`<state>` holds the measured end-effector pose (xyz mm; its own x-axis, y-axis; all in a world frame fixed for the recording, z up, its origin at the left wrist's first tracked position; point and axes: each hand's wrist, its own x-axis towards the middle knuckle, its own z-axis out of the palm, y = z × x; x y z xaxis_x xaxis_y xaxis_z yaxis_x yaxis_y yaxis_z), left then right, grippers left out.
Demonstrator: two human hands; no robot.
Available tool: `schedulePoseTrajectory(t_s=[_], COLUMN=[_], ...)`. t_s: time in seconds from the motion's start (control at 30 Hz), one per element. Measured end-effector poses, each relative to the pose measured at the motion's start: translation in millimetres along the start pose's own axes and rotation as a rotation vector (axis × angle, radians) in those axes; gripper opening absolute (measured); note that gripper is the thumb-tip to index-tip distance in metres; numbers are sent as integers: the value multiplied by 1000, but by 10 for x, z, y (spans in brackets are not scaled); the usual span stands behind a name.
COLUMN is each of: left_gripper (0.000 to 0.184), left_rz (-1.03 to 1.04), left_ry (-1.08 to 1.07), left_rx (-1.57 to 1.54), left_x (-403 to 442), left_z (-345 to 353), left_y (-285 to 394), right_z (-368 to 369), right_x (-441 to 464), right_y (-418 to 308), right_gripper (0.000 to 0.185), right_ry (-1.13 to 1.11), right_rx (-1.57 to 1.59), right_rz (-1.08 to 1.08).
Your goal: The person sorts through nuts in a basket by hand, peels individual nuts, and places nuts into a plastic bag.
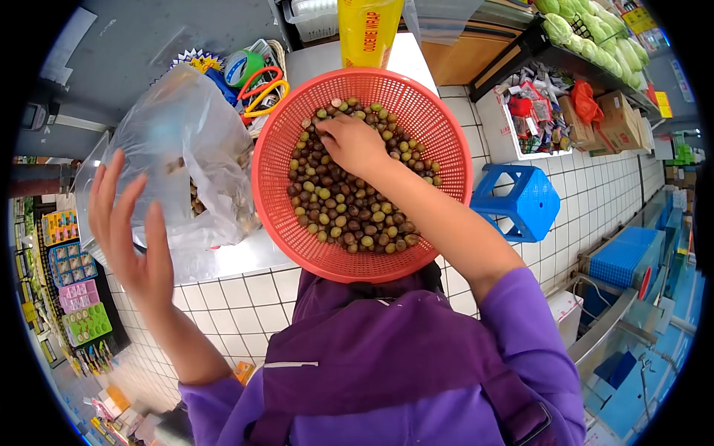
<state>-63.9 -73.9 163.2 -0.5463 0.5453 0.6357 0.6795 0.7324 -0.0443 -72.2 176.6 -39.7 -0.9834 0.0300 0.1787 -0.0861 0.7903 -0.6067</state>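
Note:
A round red plastic basket (pixel 271 215) holds a broad layer of small round fruits (pixel 349 212), some green and some dark brown. My right hand (pixel 352 145) reaches in near the far side, its fingers bent down among the fruits; what they hold, if anything, is hidden. To the left of the basket, my left hand (pixel 128 230) is raised with its fingers spread and nothing in it. Beyond that hand lies a clear plastic bag (pixel 178 141) with some brownish pieces inside.
Behind the basket stands a yellow wrap box (pixel 368 33). Red and yellow scissors (pixel 262 91) and a green tape roll (pixel 244 68) lie behind the bag. A blue stool (pixel 532 202) stands on the tiled floor at right, near a white box (pixel 506 130) of packets.

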Motion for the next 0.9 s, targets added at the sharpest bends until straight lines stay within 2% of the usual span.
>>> schedulePoseTrajectory(t_s=[0.03,0.1,0.17,0.23,0.3,0.37,0.5,0.57,0.63,0.7,0.77,0.83,0.9], left_gripper=[23,24,20,16,16,18,20,20,15,16,17,19,22], left_rz=[-1,27,103,38,-55,-118,-139,-177,-176,-182,-165,-147,-217], left_ry=[-5,64,-121,-397,-512,-546,-672,-815,-788,-841,-872,-900,-892], left_rx=[2,-517,-668,-679,-634,-595,-560,-540,-518,-472,-450,-423,-499], left_x=[-49,-237,-285,-347,-623,-789,-762,-717,-742,-771,-797,-769,-753], left_z=[-11,-5,179,490,957,1321,1809,1986,2119,2215,2231,2190,2102], left_y=[66,254,525,642,613,550,603,719,753,749,726,714,728], right_z=[66,163,207,316,232,61,-226,-246,-243,-121,46,177,174], right_x=[94,220,235,180,120,16,-304,-498,-510,-466,-415,-372,-392], right_y=[-34,-99,-50,104,149,131,196,286,223,140,70,79,127], right_gripper=[24,25,24,22,23,21,22,14,16,21,24,23,23], right_ry=[-3,-179,-273,-230,-260,-369,-425,-161,-106,-25,-47,-229,-218], right_rx=[4,-293,-305,-372,-339,-328,-291,-482,-449,-225,-207,-341,-319], right_rz=[1,44,41,-2,31,114,221,-63,-84,-198,-181,-139,-131])
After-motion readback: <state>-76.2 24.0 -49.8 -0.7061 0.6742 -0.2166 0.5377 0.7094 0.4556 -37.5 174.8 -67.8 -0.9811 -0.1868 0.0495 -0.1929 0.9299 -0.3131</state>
